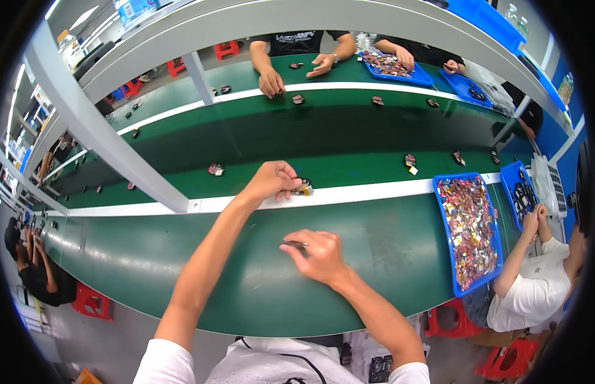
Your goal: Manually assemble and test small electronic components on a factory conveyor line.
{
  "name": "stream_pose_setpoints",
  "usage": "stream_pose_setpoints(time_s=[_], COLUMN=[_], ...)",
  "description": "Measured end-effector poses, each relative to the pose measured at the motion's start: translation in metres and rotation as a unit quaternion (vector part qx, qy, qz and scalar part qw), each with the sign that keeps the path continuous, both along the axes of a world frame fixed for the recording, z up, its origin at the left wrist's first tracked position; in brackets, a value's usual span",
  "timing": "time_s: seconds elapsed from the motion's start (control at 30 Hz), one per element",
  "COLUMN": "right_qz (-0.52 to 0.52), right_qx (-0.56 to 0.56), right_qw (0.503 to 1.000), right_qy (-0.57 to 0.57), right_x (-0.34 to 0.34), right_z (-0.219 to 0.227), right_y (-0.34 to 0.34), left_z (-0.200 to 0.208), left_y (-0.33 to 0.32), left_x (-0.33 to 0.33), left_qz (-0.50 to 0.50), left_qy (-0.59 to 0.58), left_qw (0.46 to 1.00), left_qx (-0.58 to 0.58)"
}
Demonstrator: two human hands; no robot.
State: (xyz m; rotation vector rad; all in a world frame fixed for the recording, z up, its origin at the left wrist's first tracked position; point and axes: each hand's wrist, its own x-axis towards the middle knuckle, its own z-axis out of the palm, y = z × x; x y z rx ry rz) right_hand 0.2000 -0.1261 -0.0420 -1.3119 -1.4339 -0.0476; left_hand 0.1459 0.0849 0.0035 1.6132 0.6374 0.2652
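Note:
My left hand (272, 181) reaches over the white rail between the worktop and the belt. Its fingers are closed at the edge of a small black part with a yellow and white piece (304, 187), which lies at the rail's far edge. Nearer to me, above the green worktop (246, 256), my right hand (318, 255) is closed in a pinch. A thin dark piece (293, 244) sticks out between its thumb and forefinger; its kind is too small to tell. Similar small parts lie farther along the green belt, among them one with a white tag (410, 162).
A blue tray (496, 269) full of small colourful pieces stands on the right, beside another blue tray of black parts (521, 195). A grey frame post (105, 115) slants down at the left. Co-workers sit opposite, at the right and at the far left.

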Motion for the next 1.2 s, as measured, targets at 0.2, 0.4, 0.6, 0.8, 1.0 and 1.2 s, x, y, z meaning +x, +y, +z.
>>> stream_pose_setpoints(time_s=[0.2,0.4,0.6,0.8,1.0,1.2], right_qz=[-0.002,0.071,0.069,0.037,-0.004,-0.023], right_qx=[-0.06,-0.113,-0.143,-0.148,-0.148,-0.15], right_qw=[0.997,0.963,0.908,0.935,0.954,0.954], right_qy=[0.054,0.235,0.388,0.32,0.262,0.258], right_x=[-0.004,-0.005,-0.005,-0.01,-0.01,-0.008], right_z=[0.011,0.011,0.016,0.01,-0.001,0.002], right_y=[-0.006,-0.008,-0.009,-0.007,-0.006,-0.005], left_z=[-0.012,-0.022,-0.025,-0.032,-0.034,-0.032], left_y=[-0.035,-0.063,-0.077,-0.084,-0.09,-0.096], left_x=[-0.076,-0.116,-0.119,-0.115,-0.112,-0.109], left_qz=[0.092,0.103,0.131,0.133,0.146,0.151], left_qy=[-0.045,-0.07,-0.079,-0.086,-0.093,-0.096], left_qw=[0.99,0.982,0.979,0.98,0.979,0.978], left_qx=[-0.099,-0.143,-0.136,-0.12,-0.11,-0.11])
